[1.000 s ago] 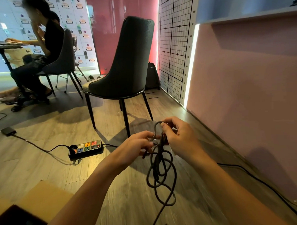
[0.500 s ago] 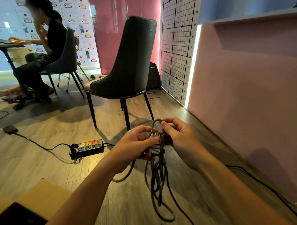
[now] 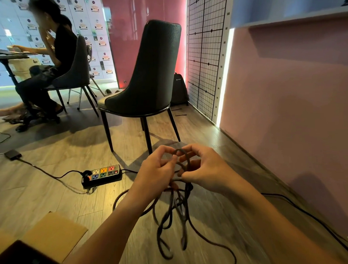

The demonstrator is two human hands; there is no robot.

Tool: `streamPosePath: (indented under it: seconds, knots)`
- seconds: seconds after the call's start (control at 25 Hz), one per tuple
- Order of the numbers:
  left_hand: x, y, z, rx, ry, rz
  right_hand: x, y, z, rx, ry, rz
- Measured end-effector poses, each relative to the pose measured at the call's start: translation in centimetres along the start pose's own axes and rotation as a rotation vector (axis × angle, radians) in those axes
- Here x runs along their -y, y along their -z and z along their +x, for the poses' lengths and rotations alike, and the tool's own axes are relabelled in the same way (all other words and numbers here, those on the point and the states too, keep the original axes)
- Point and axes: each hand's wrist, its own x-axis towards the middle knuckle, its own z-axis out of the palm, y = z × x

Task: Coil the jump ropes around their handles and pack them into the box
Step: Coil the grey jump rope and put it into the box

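A dark jump rope (image 3: 178,216) hangs in tangled loops below my two hands, above the wood floor. My left hand (image 3: 157,172) pinches a loop of the rope at its top, fingers curled round it. My right hand (image 3: 206,168) grips the rope from the other side, thumb and fingers closed on the strands. The handles are hidden inside my hands. One strand trails down to the floor at the lower right. The open cardboard box (image 3: 44,235) lies at the lower left, its flap spread toward me.
A dark chair (image 3: 145,79) stands just beyond my hands. A power strip (image 3: 102,174) with a cable lies on the floor to the left. A pink wall (image 3: 286,108) runs along the right, with a black cable at its foot. A person sits at a desk far left.
My hands have drawn slightly apart and opened a loop at the top. The hanging coils have loosened and swung wider, with more rope trailing to the floor.
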Motion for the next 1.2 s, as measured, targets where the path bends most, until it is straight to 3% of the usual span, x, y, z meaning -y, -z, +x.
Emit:
streamPosePath:
  seconds: [0.08, 0.2, 0.36, 0.48, 0.64, 0.8, 0.92, 1.04, 1.12, 1.2]
  knots:
    - [0.5, 0.5, 0.6, -0.118, -0.011, 0.162, 0.0, -0.2, 0.2, 0.027, 0.028, 0.037]
    - [0.1, 0.9, 0.9, -0.154, 0.033, 0.182, 0.1, -0.2, 0.4, -0.098, 0.043, 0.026]
    - [0.1, 2.0, 1.3, -0.157, 0.206, -0.022, -0.1, 1.2, 0.3, -0.253, 0.13, -0.269]
    - [0.5, 3.4, 1.6, -0.201, 0.328, -0.267, -0.5, 2.6, 0.1, -0.396, 0.184, -0.274]
    - [1.2, 4.4, 1.8, -0.325, 0.451, -0.494, -0.5, 3.4, -0.1, -0.601, 0.128, -0.047]
    - [2.7, 6.5, 2.0, -0.51, 0.474, -0.341, -1.0, 5.3, 0.1, -0.726, -0.103, 0.265]
    - [3.2, 6.9, 2.2, -0.505, 0.464, -0.209, -1.0, 5.7, 0.4, -0.755, -0.216, 0.548]
    - [3.4, 6.3, 2.1, -0.363, 0.569, -0.183, -0.6, 5.3, 0.5, -0.696, -0.276, 0.804]
    - [3.2, 4.8, 1.9, -0.258, 0.489, -0.116, -0.3, 4.5, 0.4, -0.629, -0.308, 0.856]
    - [2.0, 2.9, 1.6, -0.263, 0.212, -0.06, 0.0, 3.8, 0.4, -0.595, -0.331, 0.851]
